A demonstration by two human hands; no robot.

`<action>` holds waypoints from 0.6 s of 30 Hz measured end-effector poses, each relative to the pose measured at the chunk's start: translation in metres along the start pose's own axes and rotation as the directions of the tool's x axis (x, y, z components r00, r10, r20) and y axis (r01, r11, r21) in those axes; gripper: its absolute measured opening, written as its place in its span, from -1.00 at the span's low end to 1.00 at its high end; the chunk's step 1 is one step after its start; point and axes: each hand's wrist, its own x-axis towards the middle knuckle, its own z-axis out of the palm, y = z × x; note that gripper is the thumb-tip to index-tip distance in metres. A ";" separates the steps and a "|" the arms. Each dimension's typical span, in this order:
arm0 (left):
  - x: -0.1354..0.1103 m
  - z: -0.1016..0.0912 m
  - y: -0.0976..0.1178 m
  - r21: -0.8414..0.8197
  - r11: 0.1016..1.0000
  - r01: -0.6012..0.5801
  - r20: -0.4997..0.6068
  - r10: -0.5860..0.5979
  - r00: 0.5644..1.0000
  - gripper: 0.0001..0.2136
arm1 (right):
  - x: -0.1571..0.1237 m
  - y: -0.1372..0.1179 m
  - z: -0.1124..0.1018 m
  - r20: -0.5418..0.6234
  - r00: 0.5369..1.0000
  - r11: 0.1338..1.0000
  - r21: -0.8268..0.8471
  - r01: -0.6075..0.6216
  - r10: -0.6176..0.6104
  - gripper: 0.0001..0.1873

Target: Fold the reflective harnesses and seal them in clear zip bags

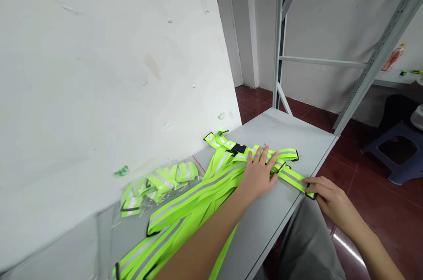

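A neon yellow-green reflective vest (211, 192) with grey stripes lies spread across the grey shelf top (284, 128), its straps running to the far right. My left hand (259, 174) presses flat on the straps, fingers spread, just right of a black buckle (237, 149). My right hand (332, 198) pinches the strap end (294, 178) at its black-trimmed tip, close to the shelf's front edge. A second folded vest sealed in a clear plastic bag (157, 185) lies against the white wall, left of the loose one.
A white wall (99, 73) rises along the shelf's left side. A metal shelf upright (380, 51) stands at the right end. Below lie dark red floor tiles (380, 209), a blue plastic stool (393, 152) and my grey-trousered leg (307, 245). A bottle (393, 57) stands on a far surface.
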 end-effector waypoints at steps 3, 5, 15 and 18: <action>-0.003 -0.002 0.000 -0.015 1.000 -0.007 -0.038 0.006 0.999 -0.32 | -0.005 0.006 0.002 0.007 1.000 0.999 -0.035 -0.001 0.002 -0.64; -0.003 -0.003 0.000 -0.002 0.999 -0.050 -0.069 0.050 0.996 -0.36 | -0.006 0.006 0.005 0.002 0.999 0.999 -0.020 -0.043 0.043 -0.66; -0.002 0.011 -0.001 -0.057 0.986 -0.158 -0.045 0.155 0.987 -0.61 | 0.020 -0.012 0.016 -0.088 0.986 0.969 0.215 -0.118 0.140 -0.76; -0.008 0.009 0.006 -0.053 0.990 -0.134 -0.035 0.133 0.991 -0.58 | 0.028 -0.013 0.018 -0.118 0.961 0.915 0.355 -0.193 0.248 -0.80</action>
